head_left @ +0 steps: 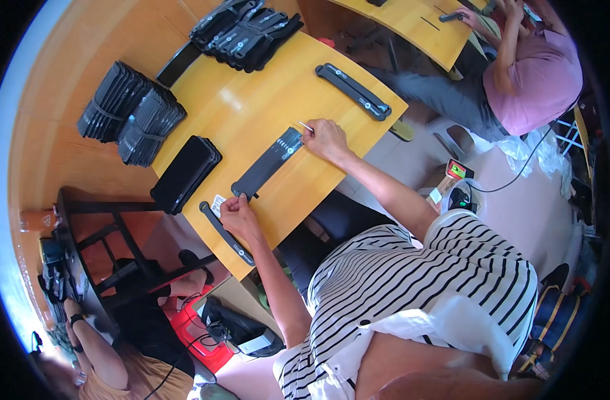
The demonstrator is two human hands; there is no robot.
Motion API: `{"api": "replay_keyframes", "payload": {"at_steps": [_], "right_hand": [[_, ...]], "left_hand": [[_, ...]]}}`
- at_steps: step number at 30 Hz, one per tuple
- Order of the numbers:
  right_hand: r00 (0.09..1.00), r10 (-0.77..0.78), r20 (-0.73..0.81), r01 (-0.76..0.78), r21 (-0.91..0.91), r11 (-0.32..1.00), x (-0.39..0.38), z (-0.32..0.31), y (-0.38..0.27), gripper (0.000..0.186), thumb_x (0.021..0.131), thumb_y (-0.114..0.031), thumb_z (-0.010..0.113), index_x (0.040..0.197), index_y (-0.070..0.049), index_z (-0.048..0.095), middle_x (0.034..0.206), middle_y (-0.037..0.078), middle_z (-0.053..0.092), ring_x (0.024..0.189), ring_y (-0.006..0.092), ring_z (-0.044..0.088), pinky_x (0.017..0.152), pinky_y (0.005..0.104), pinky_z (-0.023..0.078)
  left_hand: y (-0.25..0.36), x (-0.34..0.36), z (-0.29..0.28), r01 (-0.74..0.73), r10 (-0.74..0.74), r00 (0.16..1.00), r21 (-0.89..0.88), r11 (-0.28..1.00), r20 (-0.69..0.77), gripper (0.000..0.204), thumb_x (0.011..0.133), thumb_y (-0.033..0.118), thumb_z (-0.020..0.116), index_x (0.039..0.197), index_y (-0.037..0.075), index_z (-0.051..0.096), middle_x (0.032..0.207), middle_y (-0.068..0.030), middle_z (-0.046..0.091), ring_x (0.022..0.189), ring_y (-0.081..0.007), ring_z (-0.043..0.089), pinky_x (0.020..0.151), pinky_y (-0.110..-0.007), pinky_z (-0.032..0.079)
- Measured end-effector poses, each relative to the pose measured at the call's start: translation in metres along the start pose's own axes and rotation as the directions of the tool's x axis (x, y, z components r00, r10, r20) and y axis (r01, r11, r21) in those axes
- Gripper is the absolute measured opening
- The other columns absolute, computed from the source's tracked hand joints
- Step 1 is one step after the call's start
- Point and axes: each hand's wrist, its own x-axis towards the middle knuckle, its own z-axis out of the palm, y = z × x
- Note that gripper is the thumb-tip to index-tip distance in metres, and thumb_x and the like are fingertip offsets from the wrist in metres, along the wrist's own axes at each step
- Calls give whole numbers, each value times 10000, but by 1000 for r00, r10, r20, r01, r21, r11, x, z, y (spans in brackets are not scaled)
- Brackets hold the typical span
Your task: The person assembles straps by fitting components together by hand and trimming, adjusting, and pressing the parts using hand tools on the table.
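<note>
The left hand (239,216) pinched a black strip's (266,167) near-left end on the desk (251,103); the right hand (327,140) held a slim pale tool (306,126) beside its far end.

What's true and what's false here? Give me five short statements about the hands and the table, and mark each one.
1. The left hand touches one end of a long dark strip. True.
2. The right hand is empty. False: it holds a thin, pale, pen-like tool.
3. A dark piece with rounded ends lies apart from both hands. True.
4. The tabletop is black. False: the tabletop is yellow.
5. The striped top is black and white. True.
</note>
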Motion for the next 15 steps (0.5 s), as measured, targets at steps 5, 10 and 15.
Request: {"api": "replay_keyframes", "payload": {"at_steps": [5,10,15], "right_hand": [[998,32,60,-32,2,999,0,-4,-3,134,677,-201,628,690,-68,617,725,147,630,754,312,614,683,407,477],[995,-71,69,64,102,993,13,-16,6,165,719,-234,613,723,-70,617,727,140,633,739,301,619,671,414,475],[902,-386,-194,351,-194,916,24,-9,-19,137,817,-170,523,814,-44,578,764,158,611,767,316,609,611,431,472]], "left_hand": [[1,1,-4,13,-13,1000,21,1000,-8,158,716,53,678,789,-11,553,574,-69,547,441,-144,509,418,-283,406],[-8,6,-16,-53,54,998,11,999,-35,166,775,125,615,855,-13,567,666,-102,581,516,-176,550,513,-311,461],[27,-8,20,-506,495,860,328,798,125,387,830,198,557,1136,-32,501,1119,-209,530,1042,-321,506,887,-401,393]]}}
